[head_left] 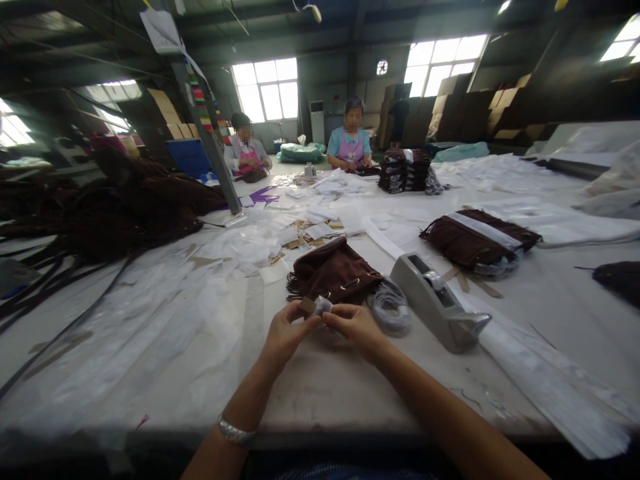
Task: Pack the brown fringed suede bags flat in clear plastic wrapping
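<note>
In the head view, my left hand (pixel 287 333) is closed, pinching a small brown card tag (pixel 307 305). Thumb and fingers of my right hand (pixel 357 327) press on a small clear plastic-wrapped piece (pixel 323 305) right beside the tag. What is inside the wrap is too small to make out. Just beyond both hands lies a dark brown fringed bag (pixel 335 267) with metal eyelets along its edge. A coiled strap in clear plastic (pixel 393 312) rests against its right side, close to my right hand.
Right of the coil stands a grey tape dispenser (pixel 440 303). A wrapped brown fringed bundle (pixel 475 240) lies behind it. Loose plastic sleeves (pixel 190 333) and brown card tags (pixel 300 240) cover much of the table. A metal post (pixel 220 160) rises at left. Two people sit across.
</note>
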A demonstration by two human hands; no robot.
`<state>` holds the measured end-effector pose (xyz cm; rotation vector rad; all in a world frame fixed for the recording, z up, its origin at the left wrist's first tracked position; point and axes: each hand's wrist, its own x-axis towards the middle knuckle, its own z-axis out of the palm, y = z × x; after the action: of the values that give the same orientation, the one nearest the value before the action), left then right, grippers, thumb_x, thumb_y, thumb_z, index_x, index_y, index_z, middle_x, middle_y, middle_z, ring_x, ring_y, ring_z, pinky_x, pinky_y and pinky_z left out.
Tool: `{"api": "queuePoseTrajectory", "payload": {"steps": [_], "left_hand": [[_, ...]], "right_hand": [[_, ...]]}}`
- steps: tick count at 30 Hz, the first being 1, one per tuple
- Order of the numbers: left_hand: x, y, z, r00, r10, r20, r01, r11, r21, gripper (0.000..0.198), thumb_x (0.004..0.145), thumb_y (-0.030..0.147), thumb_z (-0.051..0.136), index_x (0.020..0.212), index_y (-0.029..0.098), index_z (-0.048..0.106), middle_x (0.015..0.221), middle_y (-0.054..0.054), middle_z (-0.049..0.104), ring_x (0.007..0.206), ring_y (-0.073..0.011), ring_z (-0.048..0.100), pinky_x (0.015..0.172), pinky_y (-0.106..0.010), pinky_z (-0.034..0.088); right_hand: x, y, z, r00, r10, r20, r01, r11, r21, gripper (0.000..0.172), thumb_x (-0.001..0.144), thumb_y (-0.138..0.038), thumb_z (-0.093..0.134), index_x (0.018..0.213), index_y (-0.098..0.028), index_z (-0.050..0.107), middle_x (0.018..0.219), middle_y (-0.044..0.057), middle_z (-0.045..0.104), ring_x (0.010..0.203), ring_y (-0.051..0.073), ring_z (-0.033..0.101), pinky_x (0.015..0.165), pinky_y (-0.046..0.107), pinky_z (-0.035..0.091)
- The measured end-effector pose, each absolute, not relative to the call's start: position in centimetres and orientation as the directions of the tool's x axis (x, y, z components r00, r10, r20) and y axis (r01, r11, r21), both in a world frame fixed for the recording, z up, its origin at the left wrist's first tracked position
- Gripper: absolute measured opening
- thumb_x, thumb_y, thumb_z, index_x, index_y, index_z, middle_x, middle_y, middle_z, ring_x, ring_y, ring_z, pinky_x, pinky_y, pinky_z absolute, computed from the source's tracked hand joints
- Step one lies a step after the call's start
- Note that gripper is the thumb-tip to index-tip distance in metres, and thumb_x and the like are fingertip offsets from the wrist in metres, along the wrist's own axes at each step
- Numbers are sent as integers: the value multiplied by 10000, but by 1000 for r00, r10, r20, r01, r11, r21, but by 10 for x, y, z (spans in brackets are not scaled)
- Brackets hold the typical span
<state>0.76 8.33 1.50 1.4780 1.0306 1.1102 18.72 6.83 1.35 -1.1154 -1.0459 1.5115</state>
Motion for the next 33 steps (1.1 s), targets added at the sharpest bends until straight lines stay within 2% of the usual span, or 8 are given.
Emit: {"api": "queuePoseTrajectory", "payload": {"steps": [7,11,13,16,19,22,28,33], "left_hand": [[9,86,7,228,967,111,-122,-85,989,362,768,340,764,1071,157,688,1090,-98,725,1047,-251,653,940,-349,482],[9,86,5,198,976,87,-155,-57,986,350,745,333,783,1031,145,711,1053,-97,739,1009,-240,665,926,-336,488],[9,86,5,143,987,68,-153,-46,987,330,724,327,800,980,138,718,980,-83,750,934,-220,678,874,-315,502],[9,85,8,74,996,58,-148,-46,988,299,705,313,814,929,140,717,908,-56,750,854,-183,674,813,-275,501],[10,85,14,52,997,49,-171,-40,984,278,694,303,823,893,143,714,884,-42,749,834,-165,666,812,-264,495],[13,81,19,49,998,46,-188,-36,982,257,692,302,823,856,142,704,851,-36,742,809,-160,660,802,-267,495],[19,69,21,25,996,87,-87,-84,993,218,700,303,812,808,150,701,774,-13,704,735,-143,619,719,-242,478],[22,67,19,-7,996,85,-69,-85,994,222,678,303,819,811,158,715,784,-18,719,754,-162,635,719,-248,488]], "right_hand": [[180,74,17,-102,985,-138,-219,-158,-963,394,606,-455,854,812,-136,750,650,8,684,563,102,570,575,219,422],[182,77,19,-129,982,-140,-218,-166,-962,407,618,-466,851,829,-132,753,656,17,693,566,116,593,580,228,446],[186,77,17,-169,975,-143,-303,-189,-934,412,688,-505,801,852,-129,757,716,45,718,620,136,634,633,245,482],[191,74,11,-265,945,-190,-524,-306,-794,416,768,-518,734,938,-139,754,900,84,744,792,184,696,797,306,530],[192,70,8,-314,925,-214,-609,-369,-702,430,678,-335,840,1059,-167,732,1011,75,738,897,180,698,878,300,526],[186,65,7,-280,939,-201,-581,-332,-743,479,615,-236,877,1070,-190,731,1000,44,736,858,134,683,838,239,522],[174,59,6,-29,993,-112,-366,-115,-923,315,659,-365,851,860,-160,721,720,17,692,689,128,625,584,206,459],[173,59,5,6,1000,14,-238,15,-971,296,698,-370,820,860,-164,684,709,7,671,634,124,583,580,228,436]]}}
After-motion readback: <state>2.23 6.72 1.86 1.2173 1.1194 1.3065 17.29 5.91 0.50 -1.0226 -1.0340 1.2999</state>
